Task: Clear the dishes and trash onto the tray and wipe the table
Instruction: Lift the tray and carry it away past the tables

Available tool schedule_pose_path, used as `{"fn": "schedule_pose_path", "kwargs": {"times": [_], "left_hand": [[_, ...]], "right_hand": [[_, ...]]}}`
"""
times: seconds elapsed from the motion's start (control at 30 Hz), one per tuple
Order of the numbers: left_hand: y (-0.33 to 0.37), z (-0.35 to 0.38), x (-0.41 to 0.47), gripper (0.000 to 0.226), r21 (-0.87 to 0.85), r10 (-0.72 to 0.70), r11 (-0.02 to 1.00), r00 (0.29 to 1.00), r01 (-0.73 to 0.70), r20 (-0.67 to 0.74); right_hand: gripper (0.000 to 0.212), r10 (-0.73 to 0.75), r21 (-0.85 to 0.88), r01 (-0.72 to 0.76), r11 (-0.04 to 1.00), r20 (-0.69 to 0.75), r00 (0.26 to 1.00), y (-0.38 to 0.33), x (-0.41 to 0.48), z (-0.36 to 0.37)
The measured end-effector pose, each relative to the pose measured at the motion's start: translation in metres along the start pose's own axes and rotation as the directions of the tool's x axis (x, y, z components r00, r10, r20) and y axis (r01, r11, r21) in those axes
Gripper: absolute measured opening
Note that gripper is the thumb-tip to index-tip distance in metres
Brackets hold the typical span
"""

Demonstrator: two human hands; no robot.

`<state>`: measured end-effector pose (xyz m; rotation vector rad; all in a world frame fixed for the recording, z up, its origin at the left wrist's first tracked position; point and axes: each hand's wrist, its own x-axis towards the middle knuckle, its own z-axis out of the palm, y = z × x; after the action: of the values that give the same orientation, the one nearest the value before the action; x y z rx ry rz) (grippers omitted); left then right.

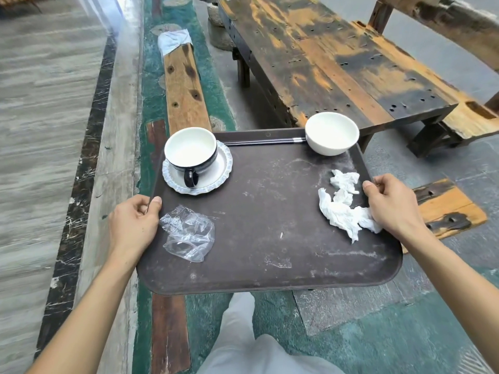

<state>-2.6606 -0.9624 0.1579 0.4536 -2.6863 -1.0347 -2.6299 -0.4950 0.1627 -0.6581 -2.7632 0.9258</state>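
I hold a dark brown tray [270, 255] in the air over the floor. My left hand [132, 225] grips its left rim and my right hand [391, 206] grips its right rim. On the tray stand a black-and-white cup [190, 152] on a white scalloped saucer [213, 179] at the far left, and a white bowl [332, 136] at the far right. Dark chopsticks [264, 142] lie along the far rim. Clear plastic wrap [189, 233] lies by my left hand. Crumpled white tissues [343, 203] lie by my right hand.
A worn wooden table [337, 58] stands ahead on the right, with a bench [445, 17] behind it. A narrow wooden bench [183, 87] runs ahead on the left with a white cloth [172, 41] on its far end. My leg [243, 333] is below the tray.
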Motion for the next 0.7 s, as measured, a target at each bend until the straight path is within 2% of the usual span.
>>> {"fn": "schedule_pose_path", "kwargs": {"times": [0.33,0.7], "left_hand": [[0.031,0.052,0.144,0.03,-0.054,0.088,0.995,0.995,-0.086,0.043],[0.057,0.125,0.272,0.035,-0.069,0.121,0.991,0.989,-0.115,0.085]], "right_hand": [[0.022,0.086,0.028,-0.085,0.996,-0.045,0.995,-0.032,0.104,0.044],[0.024,0.155,0.023,-0.154,0.988,-0.077,0.985,-0.056,0.206,0.065]]}}
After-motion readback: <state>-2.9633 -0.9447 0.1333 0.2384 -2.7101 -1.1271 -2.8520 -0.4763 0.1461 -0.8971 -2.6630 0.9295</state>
